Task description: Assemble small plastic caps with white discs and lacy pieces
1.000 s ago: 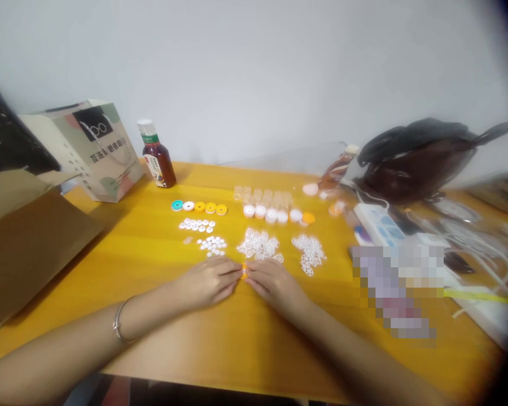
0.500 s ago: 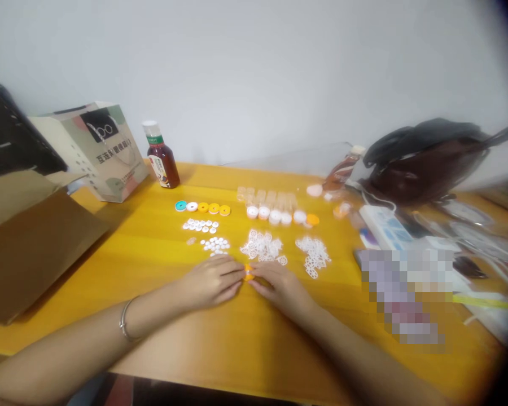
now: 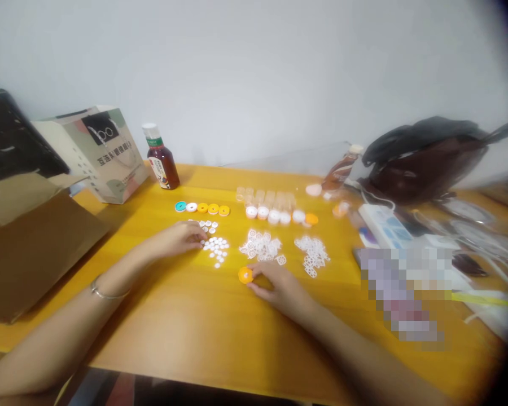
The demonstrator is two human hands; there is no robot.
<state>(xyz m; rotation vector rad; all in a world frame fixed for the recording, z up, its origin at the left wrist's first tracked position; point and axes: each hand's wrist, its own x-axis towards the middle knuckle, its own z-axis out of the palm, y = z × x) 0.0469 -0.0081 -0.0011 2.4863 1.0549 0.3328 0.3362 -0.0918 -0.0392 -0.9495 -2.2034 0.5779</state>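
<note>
The right hand (image 3: 279, 283) pinches an orange disc (image 3: 244, 275) near white lattice pieces (image 3: 260, 246); seemingly light and stiff, it suits that rim hold. The left hand (image 3: 181, 238), beside small white discs (image 3: 216, 245), hides its grip.

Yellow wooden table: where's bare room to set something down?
Bare: between brown cardboard box and left forearm; between it and right forearm. Crowded: beyond the round orange disc, with small white discs and white openwork pieces; right, around the white power strip.

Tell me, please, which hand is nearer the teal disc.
Left: the left hand is in front of the teal disc; the right hand, holding an orange disc, is farther rightward.
</note>
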